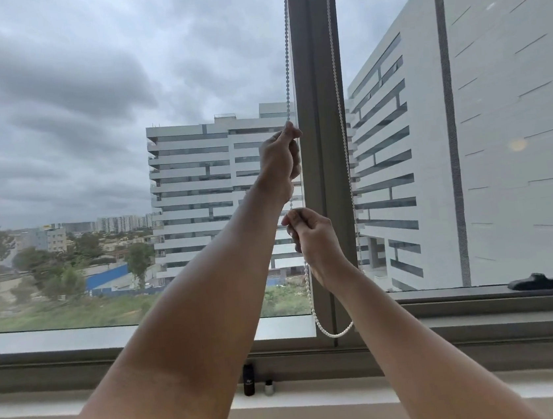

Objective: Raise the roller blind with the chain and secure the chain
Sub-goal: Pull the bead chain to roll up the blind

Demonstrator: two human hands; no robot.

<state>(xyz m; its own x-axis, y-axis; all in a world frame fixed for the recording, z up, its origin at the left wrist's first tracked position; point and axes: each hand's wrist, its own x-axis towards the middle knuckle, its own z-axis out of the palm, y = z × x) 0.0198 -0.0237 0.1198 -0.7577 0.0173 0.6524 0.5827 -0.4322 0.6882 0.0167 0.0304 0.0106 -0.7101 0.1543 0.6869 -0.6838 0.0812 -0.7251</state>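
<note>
The bead chain (pixel 286 53) hangs as a closed loop in front of the window post (pixel 323 135), its long axis vertical. The left strand runs from the top edge of the view down along the post's left edge; the right strand descends along the post's right edge, and the two join in a curve just above the window's bottom frame (pixel 112 352). Both hands grip the left strand only, one above the other. The left hand (pixel 278 164) is the upper one, fingers closed around the strand. The right hand (pixel 316 239) sits just below it, also closed, pinching the same strand between thumb and fingers. The right strand hangs free, near the right hand but not touching it. No blind fabric shows anywhere on the glass, so the blind appears to be at or near full height. No hook or cleat for securing the chain can be identified. Two small bottles (pixel 248 379) stand on the sill (pixel 323 393) below the loop.
</note>
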